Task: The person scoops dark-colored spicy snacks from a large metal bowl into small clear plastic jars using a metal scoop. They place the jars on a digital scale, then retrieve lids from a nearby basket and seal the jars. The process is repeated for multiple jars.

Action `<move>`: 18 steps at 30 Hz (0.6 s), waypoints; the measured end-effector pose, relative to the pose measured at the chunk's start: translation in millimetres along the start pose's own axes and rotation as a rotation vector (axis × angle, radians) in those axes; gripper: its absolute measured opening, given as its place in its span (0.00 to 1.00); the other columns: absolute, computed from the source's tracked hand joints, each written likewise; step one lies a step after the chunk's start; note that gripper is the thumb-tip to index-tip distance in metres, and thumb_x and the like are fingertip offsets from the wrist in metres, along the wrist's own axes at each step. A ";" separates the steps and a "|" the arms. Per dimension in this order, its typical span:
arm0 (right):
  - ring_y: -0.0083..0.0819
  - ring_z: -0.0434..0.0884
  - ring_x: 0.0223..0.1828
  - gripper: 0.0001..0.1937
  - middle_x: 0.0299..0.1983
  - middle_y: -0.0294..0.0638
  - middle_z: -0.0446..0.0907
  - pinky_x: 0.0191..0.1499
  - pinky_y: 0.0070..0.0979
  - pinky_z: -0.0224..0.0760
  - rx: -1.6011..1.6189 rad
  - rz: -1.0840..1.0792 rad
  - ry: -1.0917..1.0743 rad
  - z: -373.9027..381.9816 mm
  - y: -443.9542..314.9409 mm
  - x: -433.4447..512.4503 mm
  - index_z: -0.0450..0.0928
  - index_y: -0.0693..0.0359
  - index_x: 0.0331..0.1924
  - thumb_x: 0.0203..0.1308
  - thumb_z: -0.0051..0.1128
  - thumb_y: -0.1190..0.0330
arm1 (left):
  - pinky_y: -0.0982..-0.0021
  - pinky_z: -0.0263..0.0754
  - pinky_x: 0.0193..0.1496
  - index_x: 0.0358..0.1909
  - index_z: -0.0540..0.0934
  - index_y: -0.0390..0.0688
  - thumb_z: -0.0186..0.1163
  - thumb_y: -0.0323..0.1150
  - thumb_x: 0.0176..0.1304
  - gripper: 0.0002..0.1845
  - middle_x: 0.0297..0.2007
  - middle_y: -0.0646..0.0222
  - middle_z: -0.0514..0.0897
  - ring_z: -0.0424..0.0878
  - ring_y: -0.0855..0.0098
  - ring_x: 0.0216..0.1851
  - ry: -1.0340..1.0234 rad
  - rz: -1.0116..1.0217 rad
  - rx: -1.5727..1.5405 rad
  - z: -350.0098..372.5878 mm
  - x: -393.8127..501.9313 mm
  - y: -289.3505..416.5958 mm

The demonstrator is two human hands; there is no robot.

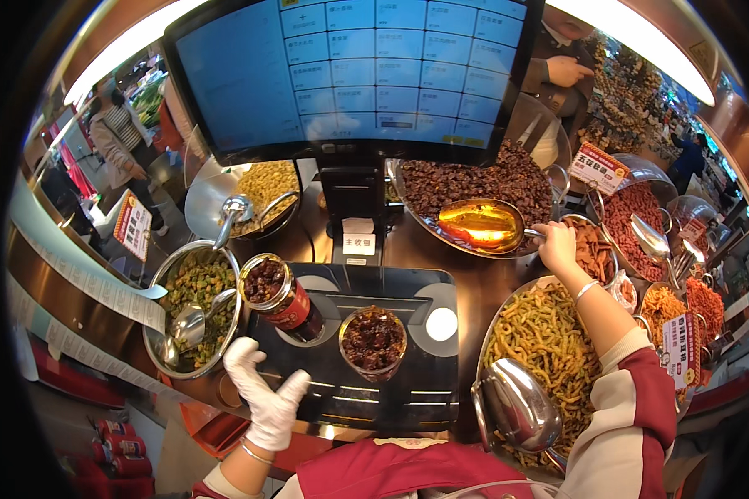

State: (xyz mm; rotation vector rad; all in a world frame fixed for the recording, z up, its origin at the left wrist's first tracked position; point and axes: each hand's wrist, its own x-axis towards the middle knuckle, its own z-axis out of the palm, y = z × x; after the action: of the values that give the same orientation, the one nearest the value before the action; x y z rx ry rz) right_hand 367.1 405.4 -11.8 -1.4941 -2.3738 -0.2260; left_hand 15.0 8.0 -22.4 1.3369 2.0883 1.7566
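Note:
My right hand (557, 246), bare, grips the handle of a shiny metal scoop (482, 226). The scoop's bowl holds orange, oily liquid and rests at the near edge of dark reddish-brown chunky food (468, 178) in a large metal bowl. My left hand (267, 399) wears a white glove, with thumb and fingers apart and nothing between them. Just above it, a glass jar (296, 305) with a red label stands on a black glass-topped panel (324, 402), filled with dark chunks. Right of the jar sits a clear cup (374, 375) of similar dark food.
A touchscreen monitor (399, 68) on a stand (351, 206) rises behind the panel. Metal bowls of green food (203, 280) and fried strips (546, 330), with metal scoops, flank it. A paper strip (100, 293) hangs at left. A person's hand (567, 72) points beyond the counter.

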 end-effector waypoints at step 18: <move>0.43 0.75 0.43 0.16 0.34 0.42 0.79 0.46 0.40 0.63 -0.062 -0.090 0.062 25.7 2.0 -0.7 0.83 0.56 0.45 0.49 0.60 0.73 | 0.67 0.71 0.60 0.62 0.62 0.41 0.77 0.22 0.35 0.48 0.54 0.66 0.74 0.74 0.69 0.55 0.037 -0.214 -0.446 31.3 87.6 -32.7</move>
State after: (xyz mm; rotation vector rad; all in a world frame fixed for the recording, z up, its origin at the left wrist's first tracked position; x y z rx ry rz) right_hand 364.3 413.4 -36.2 -1.3883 -2.4076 -0.3652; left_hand -38.0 91.1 -21.8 0.9287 1.6402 1.9998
